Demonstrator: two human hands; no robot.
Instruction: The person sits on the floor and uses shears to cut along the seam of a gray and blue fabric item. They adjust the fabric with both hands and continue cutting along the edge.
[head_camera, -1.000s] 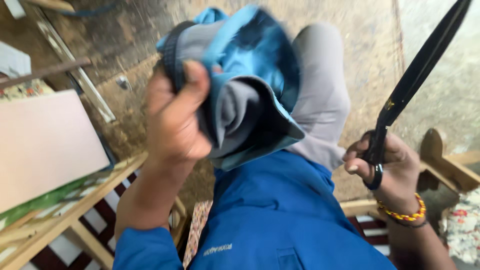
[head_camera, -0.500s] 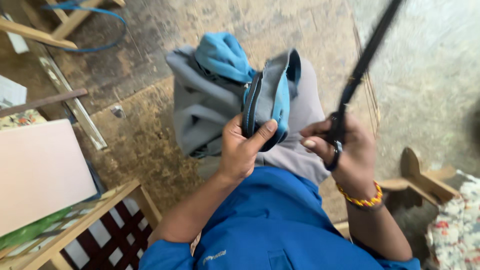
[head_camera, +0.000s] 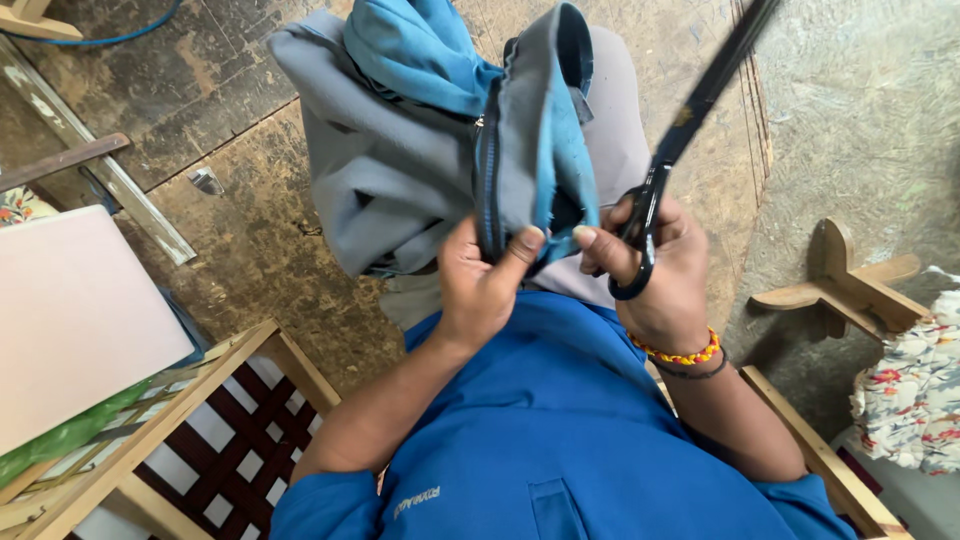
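Left hand (head_camera: 480, 285) now sits lower & nearer the body, its grip shifted from the bunched top of the grey-blue garment (head_camera: 400, 160) to the zipper edge. Right hand (head_camera: 655, 270) w/ black scissors (head_camera: 665, 170) has come in close, fingertips touching the fabric; garment hangs more open.

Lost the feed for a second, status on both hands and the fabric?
Left hand pinching grey-and-blue garment at its zipper edge. Right hand gripping black scissors, fingertips on the fabric. Nothing in the way.
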